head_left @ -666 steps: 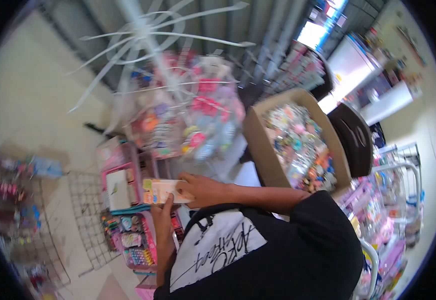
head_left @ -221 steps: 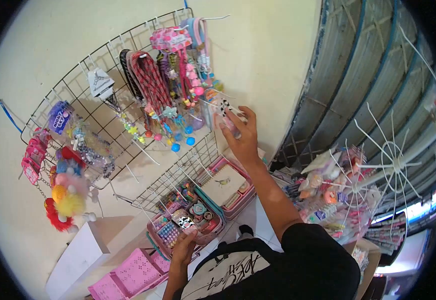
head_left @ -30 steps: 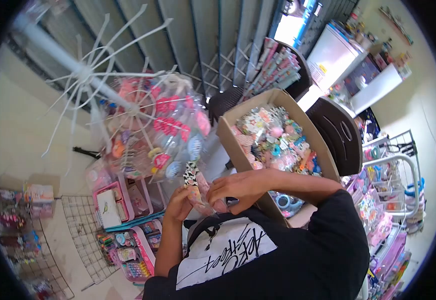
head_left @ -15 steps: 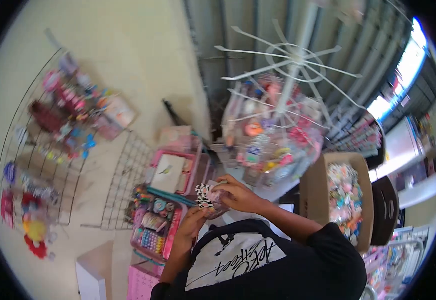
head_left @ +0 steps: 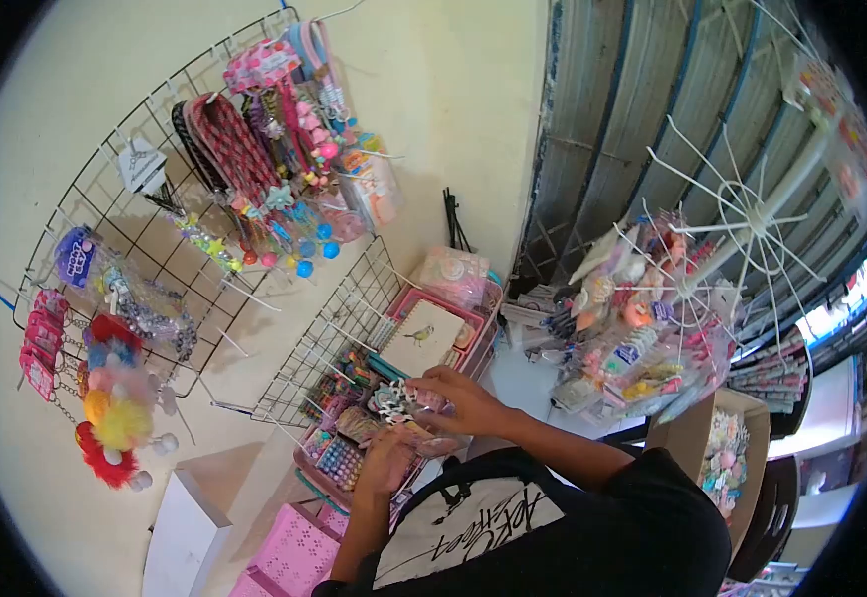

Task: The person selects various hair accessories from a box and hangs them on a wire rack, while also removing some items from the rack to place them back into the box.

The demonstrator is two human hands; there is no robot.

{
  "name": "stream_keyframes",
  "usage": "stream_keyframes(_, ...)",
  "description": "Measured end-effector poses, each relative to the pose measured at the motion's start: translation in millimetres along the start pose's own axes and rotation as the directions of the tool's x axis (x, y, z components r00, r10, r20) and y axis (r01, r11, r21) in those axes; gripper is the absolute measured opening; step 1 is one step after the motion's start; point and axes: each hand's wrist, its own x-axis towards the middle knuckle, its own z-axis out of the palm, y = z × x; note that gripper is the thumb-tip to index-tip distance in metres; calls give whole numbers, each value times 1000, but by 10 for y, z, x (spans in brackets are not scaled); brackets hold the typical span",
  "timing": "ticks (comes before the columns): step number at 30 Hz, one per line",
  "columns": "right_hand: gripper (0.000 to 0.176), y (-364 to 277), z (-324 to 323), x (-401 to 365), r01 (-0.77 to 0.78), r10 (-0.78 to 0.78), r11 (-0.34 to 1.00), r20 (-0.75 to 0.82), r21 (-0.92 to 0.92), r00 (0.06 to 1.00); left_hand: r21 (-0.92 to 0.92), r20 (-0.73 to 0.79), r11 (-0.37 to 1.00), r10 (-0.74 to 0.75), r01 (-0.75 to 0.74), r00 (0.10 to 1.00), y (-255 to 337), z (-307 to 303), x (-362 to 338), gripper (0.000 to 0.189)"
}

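Note:
A clear plastic packet with a black-and-white patterned item (head_left: 390, 401) and something pink inside is between my hands, above the pink basket; its exact kind is too small to tell. My right hand (head_left: 465, 401) is closed on its upper right side, thumb and fingers pinching the plastic. Lower down, my left hand (head_left: 387, 461) grips the packet's bottom edge, with its fingers partly hidden. Just behind the packet sits a pink basket (head_left: 322, 480) of beads and small trinkets. Beyond it, a second pink basket (head_left: 468, 320) carries a spiral notebook (head_left: 419, 334) with a bird drawing.
Lanyards (head_left: 237, 149) and keychains hang from a wire grid (head_left: 145, 234) on the left wall. To the right, a white rotating rack (head_left: 752, 224) bears several packets. A cardboard box (head_left: 679, 438) of small packets stands at the right. A pink perforated crate (head_left: 294, 547) lies below.
The view has swung left, bringing more of the wall grid into sight and pushing the rack rightward. Both hands still hold the packet, which now appears turned slightly.

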Motion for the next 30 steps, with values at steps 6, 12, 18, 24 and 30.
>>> stream_keyframes(6, 59, 106, -432, 734, 46, -73, 995, -347, -84, 935, 18, -56, 989, 147, -146, 988, 277, 226, 61, 36)
stream_keyframes(12, 58, -259, -1132, 1723, 173, -276, 956, -525, -236, 805, 52, -45, 981, 188, -186, 981, 281, 109, 98, 31)
stream_keyframes(18, 58, 21, -1178, 2027, 173, -395, 882, -484, -439, 781, 25, -164, 984, 176, -174, 971, 83, -148, 193, 27)
stream_keyframes(24, 59, 112, -1149, 1985, 167, -413, 866, -487, -471, 770, 10, -216, 982, 187, -190, 958, 111, -108, 282, 24)
stream_keyframes(30, 59, 141, -1147, 1988, 181, -422, 865, -485, -467, 766, 40, -212, 974, 227, -224, 950, 233, 197, 359, 24)
